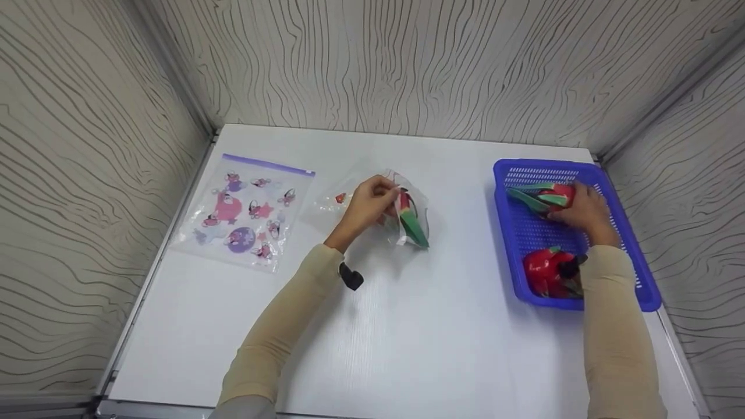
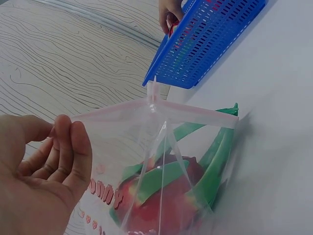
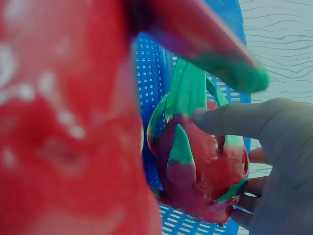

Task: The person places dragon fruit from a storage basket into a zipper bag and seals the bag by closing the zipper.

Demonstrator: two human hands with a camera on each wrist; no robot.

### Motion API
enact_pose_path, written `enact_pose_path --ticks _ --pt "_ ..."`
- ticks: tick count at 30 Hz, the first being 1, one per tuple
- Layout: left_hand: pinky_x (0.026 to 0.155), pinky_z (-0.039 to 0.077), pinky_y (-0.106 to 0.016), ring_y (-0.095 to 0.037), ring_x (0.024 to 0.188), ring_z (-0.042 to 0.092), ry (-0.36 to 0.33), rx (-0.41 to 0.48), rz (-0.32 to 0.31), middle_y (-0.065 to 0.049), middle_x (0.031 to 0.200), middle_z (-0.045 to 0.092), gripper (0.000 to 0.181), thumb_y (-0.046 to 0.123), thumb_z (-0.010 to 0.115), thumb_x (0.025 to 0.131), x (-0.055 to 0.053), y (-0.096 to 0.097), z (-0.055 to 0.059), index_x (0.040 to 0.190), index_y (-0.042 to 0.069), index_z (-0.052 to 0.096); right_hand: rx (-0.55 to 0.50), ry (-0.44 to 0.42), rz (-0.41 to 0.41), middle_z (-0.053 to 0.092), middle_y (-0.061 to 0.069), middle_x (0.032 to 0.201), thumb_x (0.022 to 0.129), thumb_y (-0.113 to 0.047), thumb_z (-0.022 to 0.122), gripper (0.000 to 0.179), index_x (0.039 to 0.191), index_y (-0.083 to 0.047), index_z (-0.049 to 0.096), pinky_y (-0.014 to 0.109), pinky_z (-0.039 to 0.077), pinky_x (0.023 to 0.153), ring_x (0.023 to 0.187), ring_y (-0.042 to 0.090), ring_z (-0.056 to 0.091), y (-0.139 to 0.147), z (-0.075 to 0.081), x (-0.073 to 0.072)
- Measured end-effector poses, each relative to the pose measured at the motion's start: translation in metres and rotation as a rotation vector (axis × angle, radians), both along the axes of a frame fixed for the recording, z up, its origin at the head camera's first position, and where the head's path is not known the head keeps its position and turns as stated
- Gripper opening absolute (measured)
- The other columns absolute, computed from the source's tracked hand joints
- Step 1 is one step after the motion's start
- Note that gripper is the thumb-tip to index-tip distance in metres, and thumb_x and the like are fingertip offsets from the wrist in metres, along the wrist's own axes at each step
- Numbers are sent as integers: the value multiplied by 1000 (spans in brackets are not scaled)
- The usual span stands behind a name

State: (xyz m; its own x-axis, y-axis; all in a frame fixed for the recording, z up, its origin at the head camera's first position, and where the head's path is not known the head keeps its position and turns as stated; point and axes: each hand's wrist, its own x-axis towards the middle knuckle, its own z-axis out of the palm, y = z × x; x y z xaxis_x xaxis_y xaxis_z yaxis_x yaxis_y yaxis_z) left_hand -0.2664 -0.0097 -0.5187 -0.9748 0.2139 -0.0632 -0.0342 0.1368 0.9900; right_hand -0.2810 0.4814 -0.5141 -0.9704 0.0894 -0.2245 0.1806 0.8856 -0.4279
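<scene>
My left hand (image 1: 368, 203) pinches the top edge of a clear plastic zip bag (image 2: 208, 117) between thumb and fingertips. Inside the bag lies a red dragon fruit (image 2: 161, 208) with long green leaf tips, which reach up to the bag's mouth. Over at the right, my right hand (image 1: 589, 212) is down in a blue perforated basket (image 1: 507, 233), gripping a second dragon fruit (image 3: 195, 161) with the thumb on its upper side and fingers around its flank. Another glossy red dragon fruit (image 1: 544, 269) sits in the basket's near end and looms large in the right wrist view.
A flat printed bag (image 1: 241, 209) with a purple zip strip lies on the left of the white table (image 1: 372, 343). Wood-patterned panels (image 1: 372, 70) wall the table at the back and both sides. The basket stands near the right edge.
</scene>
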Motion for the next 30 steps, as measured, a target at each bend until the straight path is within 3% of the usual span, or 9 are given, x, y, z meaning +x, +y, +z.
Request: enact_pose_path --ticks 3,8,12,16,23,30 --pt "55 53 -30 -11 72 68 -10 -1 2 -12 101 74 17 24 66 107 -1 0 0 114 10 66 34 10 9 16 51 157 94 -22 76 104 163 13 7 84 12 120 144 72 15 0 1 1" --pt "61 56 -42 -11 71 68 -4 -4 -2 -12 100 74 16 25 67 106 -1 0 -1 114 10 66 60 11 5 16 52 154 92 -22 78 104 162 14 11 85 15 118 141 71 14 -1 2 2" --pt "57 54 -37 -11 68 69 16 8 -8 -13 96 74 17 24 67 106 0 0 -1 114 9 66 81 0 -12 16 53 152 91 -25 78 100 158 17 17 84 18 116 139 70 15 0 2 3" --pt "56 53 -36 -11 67 68 24 12 -4 -14 95 74 17 24 67 106 0 0 -1 113 8 67 28 -51 -39 15 52 152 92 -23 76 98 157 17 14 84 20 118 141 70 17 1 2 2" --pt "58 54 -38 -11 69 68 6 -5 10 -3 90 71 16 24 68 106 0 1 -1 112 10 66 -111 -160 -27 16 50 150 93 -18 78 104 156 14 1 83 24 119 141 68 23 4 1 3" --pt "60 54 -37 -11 70 67 -9 -24 19 -2 92 71 15 25 68 106 0 2 -1 112 11 67 -105 -181 -13 23 51 151 93 -22 81 111 158 11 -2 82 26 118 141 69 28 4 5 5"
